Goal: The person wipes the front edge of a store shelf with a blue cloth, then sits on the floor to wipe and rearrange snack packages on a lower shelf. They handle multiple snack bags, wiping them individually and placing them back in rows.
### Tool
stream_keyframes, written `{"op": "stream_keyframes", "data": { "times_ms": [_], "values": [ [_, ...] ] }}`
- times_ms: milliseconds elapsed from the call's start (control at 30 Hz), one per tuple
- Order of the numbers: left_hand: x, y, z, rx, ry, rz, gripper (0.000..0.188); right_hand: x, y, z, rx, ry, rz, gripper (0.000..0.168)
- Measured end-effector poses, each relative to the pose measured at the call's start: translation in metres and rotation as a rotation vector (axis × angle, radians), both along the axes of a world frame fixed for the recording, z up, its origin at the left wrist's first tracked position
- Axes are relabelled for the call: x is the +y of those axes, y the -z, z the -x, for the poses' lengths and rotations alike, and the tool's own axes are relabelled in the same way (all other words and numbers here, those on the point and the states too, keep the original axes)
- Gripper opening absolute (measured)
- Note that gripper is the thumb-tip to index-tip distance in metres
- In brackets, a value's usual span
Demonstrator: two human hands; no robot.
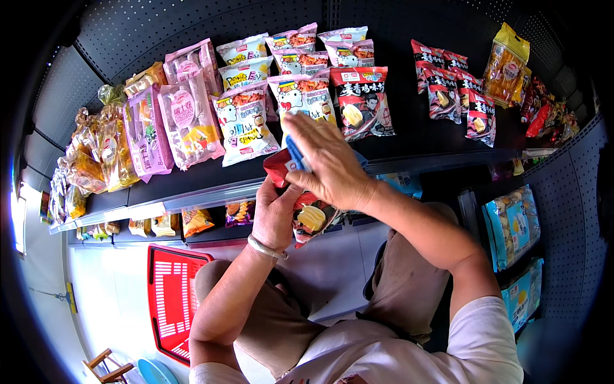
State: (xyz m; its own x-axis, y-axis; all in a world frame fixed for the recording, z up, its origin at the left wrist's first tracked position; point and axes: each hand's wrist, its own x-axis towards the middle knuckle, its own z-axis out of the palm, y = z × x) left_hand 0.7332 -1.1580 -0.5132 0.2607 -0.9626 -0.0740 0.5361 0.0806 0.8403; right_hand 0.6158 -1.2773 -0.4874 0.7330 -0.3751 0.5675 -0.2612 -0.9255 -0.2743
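A red and black snack bag (pixel 314 218) hangs upright from my left hand (pixel 276 209), whose thumb and fingers pinch its upper edge just in front of the shelf. Over the top of the bag lies my right hand (pixel 331 158), fingers stretched, with a folded blue cloth (pixel 298 152) under its palm, against the bag. Behind my hands stand white and pink snack bags (pixel 245 122) and one larger red and black bag (pixel 362 103) on the dark shelf. The lower part of the held bag is partly hidden by my right forearm.
Wrapped pastries (pixel 112 149) fill the shelf's left end; small red bags (pixel 479 113) and a yellow pack (pixel 507 67) stand at right. The shelf's front edge (pixel 192 192) runs below. A red basket (pixel 172 307) is on the floor at left. Blue packs (pixel 515 228) sit low at right.
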Motion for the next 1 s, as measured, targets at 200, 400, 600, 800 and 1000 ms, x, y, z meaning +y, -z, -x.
{"op": "stream_keyframes", "data": {
  "times_ms": [200,400,600,800,1000],
  "values": [
    [0.001,-0.023,-0.006,0.248,0.156,0.046,0.054,0.016,0.001,0.003,0.029,-0.077,0.029,0.099],
    [0.001,-0.018,-0.009,0.148,0.074,-0.083,0.044,0.023,-0.001,-0.002,-0.25,-0.299,-0.324,0.099],
    [-0.003,-0.016,-0.012,0.183,-0.053,-0.006,0.027,0.012,-0.024,0.012,-0.398,-0.189,-0.192,0.058],
    [-0.006,-0.01,-0.022,0.178,-0.136,0.091,0.031,0.042,-0.003,0.014,-0.064,-0.047,-0.014,0.054],
    [-0.004,-0.005,-0.02,0.065,-0.06,0.107,0.031,0.026,-0.005,0.011,-0.282,-0.111,-0.285,0.041]
  ]
}}
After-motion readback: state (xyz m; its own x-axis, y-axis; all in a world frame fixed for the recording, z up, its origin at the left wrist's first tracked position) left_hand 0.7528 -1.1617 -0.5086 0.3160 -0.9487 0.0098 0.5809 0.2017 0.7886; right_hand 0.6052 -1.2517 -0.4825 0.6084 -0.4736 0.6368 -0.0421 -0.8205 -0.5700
